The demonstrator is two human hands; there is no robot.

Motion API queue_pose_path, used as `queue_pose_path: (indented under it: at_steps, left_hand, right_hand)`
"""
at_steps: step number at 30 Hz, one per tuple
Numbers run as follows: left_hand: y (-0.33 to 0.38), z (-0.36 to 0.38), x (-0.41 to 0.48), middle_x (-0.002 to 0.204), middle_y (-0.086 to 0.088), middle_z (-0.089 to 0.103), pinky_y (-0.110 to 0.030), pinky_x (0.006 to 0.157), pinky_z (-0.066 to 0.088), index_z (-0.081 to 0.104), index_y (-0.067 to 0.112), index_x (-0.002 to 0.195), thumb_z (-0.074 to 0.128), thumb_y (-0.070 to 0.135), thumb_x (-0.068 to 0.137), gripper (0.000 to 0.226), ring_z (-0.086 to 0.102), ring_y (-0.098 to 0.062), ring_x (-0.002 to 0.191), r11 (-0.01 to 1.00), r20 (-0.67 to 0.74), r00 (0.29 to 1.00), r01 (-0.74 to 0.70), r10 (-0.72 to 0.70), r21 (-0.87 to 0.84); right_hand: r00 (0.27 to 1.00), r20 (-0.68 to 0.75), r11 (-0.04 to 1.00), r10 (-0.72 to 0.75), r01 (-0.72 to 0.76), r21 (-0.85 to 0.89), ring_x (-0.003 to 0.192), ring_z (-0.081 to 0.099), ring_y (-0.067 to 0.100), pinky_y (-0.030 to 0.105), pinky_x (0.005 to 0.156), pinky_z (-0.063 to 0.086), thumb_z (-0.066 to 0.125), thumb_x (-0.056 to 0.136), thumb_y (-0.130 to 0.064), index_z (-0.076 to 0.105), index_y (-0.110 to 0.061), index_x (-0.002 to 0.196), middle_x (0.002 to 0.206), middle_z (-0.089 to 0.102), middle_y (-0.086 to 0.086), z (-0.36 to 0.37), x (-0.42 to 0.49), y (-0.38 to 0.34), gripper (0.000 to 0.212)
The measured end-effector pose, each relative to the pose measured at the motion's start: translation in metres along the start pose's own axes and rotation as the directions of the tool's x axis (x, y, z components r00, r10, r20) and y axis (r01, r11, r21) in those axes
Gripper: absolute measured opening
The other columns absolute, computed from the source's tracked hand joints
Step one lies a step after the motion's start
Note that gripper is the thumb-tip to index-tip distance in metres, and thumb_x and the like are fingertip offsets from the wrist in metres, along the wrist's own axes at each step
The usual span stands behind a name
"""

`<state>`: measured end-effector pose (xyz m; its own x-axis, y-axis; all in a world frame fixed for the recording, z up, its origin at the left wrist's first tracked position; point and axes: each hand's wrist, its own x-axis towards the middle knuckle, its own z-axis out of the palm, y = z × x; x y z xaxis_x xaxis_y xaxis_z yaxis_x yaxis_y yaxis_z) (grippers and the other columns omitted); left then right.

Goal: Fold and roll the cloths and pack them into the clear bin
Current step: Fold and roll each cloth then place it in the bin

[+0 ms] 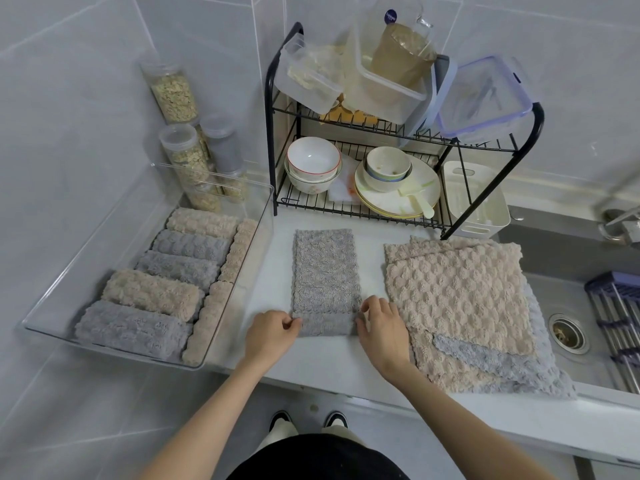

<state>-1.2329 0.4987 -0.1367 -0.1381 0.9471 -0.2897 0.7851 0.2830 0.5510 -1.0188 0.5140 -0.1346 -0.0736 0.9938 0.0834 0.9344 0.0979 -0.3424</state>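
Observation:
A grey cloth [323, 271] lies folded into a long narrow strip on the white counter, its near end turned over into a short roll. My left hand [272, 336] pinches the left end of that roll, and my right hand [381, 327] pinches the right end. To the left stands the clear bin [52, 296], holding several rolled grey and beige cloths [152, 294]. On the right a stack of flat beige and grey cloths [460, 299] rests beside the sink.
A black dish rack [273, 133] with bowls, plates and plastic containers stands behind the cloth. Clear jars of grain [176, 95] sit in the back left corner. The sink [568, 289] with its drain lies at the right, and the counter's front edge is close to my body.

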Motion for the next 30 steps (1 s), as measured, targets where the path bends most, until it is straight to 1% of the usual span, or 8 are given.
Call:
queue_pose_path:
  at_steps: [4, 7, 10, 15, 20, 24, 27, 30]
  left_hand:
    - [0.002, 0.001, 0.000, 0.042, 0.000, 0.028, -0.031, 0.047, 0.019, 0.027, 0.013, 0.047, 0.058, 0.031, 0.085, 0.052, 0.037, -0.018, 0.049, 1.000, -0.008, 1.000, 0.011, -0.011, 0.009]
    - [0.003, 0.002, 0.000, 0.043, -0.001, 0.034, -0.029, 0.048, 0.022, 0.031, 0.012, 0.047, 0.057, 0.034, 0.085, 0.051, 0.044, -0.021, 0.054, 0.999, -0.043, 0.999, 0.028, -0.027, 0.042]
    - [0.005, 0.004, -0.002, 0.054, 0.003, 0.046, -0.029, 0.052, 0.027, 0.039, 0.016, 0.051, 0.055, 0.037, 0.086, 0.044, 0.054, -0.022, 0.067, 0.996, -0.077, 0.997, 0.019, -0.012, 0.093]
    - [0.001, 0.010, -0.006, 0.091, -0.005, 0.054, -0.035, 0.063, 0.047, 0.057, 0.013, 0.087, 0.071, 0.026, 0.077, 0.021, 0.053, -0.025, 0.084, 0.953, -0.280, 0.929, -0.174, 0.242, 0.247]
    - [-0.011, 0.019, -0.008, 0.105, 0.006, 0.058, -0.029, 0.073, 0.050, 0.064, 0.020, 0.106, 0.071, 0.003, 0.069, 0.041, 0.052, -0.013, 0.092, 0.771, -0.196, 0.762, -0.534, 0.617, 0.348]
    - [-0.025, 0.022, -0.013, 0.116, 0.011, 0.062, -0.027, 0.092, 0.043, 0.064, 0.021, 0.117, 0.041, 0.025, 0.086, 0.039, 0.056, -0.010, 0.106, 0.792, -0.139, 0.795, -0.539, 0.591, 0.287]
    - [-0.027, 0.017, -0.014, 0.118, 0.014, 0.061, -0.023, 0.095, 0.035, 0.063, 0.024, 0.119, 0.043, 0.036, 0.083, 0.043, 0.052, -0.007, 0.110, 0.784, -0.086, 0.810, -0.526, 0.580, 0.330]
    - [-0.023, 0.015, -0.010, 0.110, 0.013, 0.064, -0.022, 0.090, 0.034, 0.065, 0.024, 0.111, 0.045, 0.027, 0.079, 0.038, 0.048, -0.006, 0.105, 0.803, -0.124, 0.812, -0.521, 0.571, 0.287]
  right_hand:
    - [0.870, -0.005, 0.867, -0.494, 0.491, -0.086, 0.093, 0.060, 0.022, 0.032, 0.076, 0.046, 0.065, 0.070, -0.007, 0.064, -0.018, 0.107, 0.106, 0.063, -0.003, 0.008, -0.009, -0.004, 0.038]
    - [0.762, 0.129, 0.763, -0.634, 0.644, -0.053, 0.111, 0.060, 0.017, 0.030, 0.094, 0.049, 0.074, 0.064, -0.009, 0.065, -0.018, 0.119, 0.123, 0.063, -0.004, 0.014, -0.016, -0.007, 0.056]
    - [0.779, 0.197, 0.786, -0.596, 0.616, -0.058, 0.117, 0.058, 0.016, 0.030, 0.098, 0.048, 0.077, 0.064, -0.011, 0.062, -0.017, 0.125, 0.129, 0.060, -0.005, 0.015, -0.017, 0.004, 0.063]
    - [0.802, 0.181, 0.795, -0.569, 0.593, -0.127, 0.123, 0.055, 0.018, 0.035, 0.105, 0.037, 0.042, 0.080, -0.011, 0.059, -0.013, 0.130, 0.135, 0.056, 0.000, 0.007, -0.018, 0.022, 0.052]
    - [0.859, 0.160, 0.861, -0.487, 0.502, -0.076, 0.113, 0.052, 0.022, 0.028, 0.086, 0.052, 0.078, 0.057, 0.000, 0.062, -0.007, 0.121, 0.122, 0.059, 0.007, 0.001, -0.019, 0.023, 0.067]
    - [0.877, 0.190, 0.889, -0.442, 0.456, -0.037, 0.105, 0.062, 0.019, 0.025, 0.072, 0.057, 0.080, 0.058, -0.002, 0.062, -0.013, 0.120, 0.115, 0.061, 0.002, 0.000, -0.017, 0.023, 0.066]
    - [0.886, 0.178, 0.902, -0.428, 0.431, 0.023, 0.104, 0.063, 0.018, 0.026, 0.068, 0.058, 0.077, 0.069, -0.006, 0.062, -0.016, 0.121, 0.115, 0.061, -0.001, 0.002, -0.014, 0.026, 0.054]
    - [0.897, 0.154, 0.910, -0.415, 0.408, 0.075, 0.105, 0.061, 0.018, 0.027, 0.069, 0.058, 0.068, 0.082, -0.010, 0.060, -0.017, 0.122, 0.117, 0.061, -0.002, 0.003, -0.011, 0.027, 0.041]
